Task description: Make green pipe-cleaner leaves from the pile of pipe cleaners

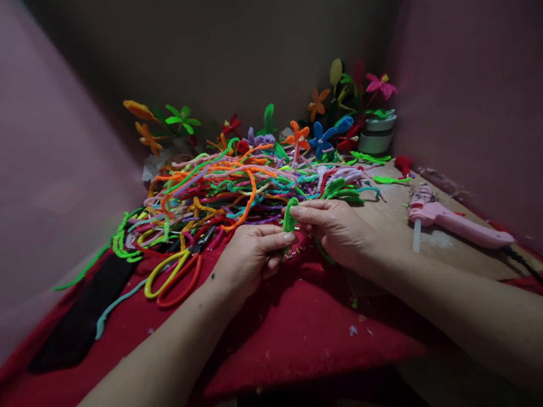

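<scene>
Between my two hands stands a green pipe-cleaner leaf, held upright above the red cloth. My left hand pinches its lower part between thumb and fingers. Higher up, the thumb and fingertips of my right hand grip its right side. Some of the leaf's lower end is hidden behind my left fingers. Just beyond my hands lies a heap of many-coloured pipe cleaners. Several finished green leaves rest at the heap's right side, close behind my right hand.
Scissors with yellow and red handles lie left of my left arm, beside a black strip. A pink glue gun rests on a board at right. Pipe-cleaner flowers and a white pot stand along the back.
</scene>
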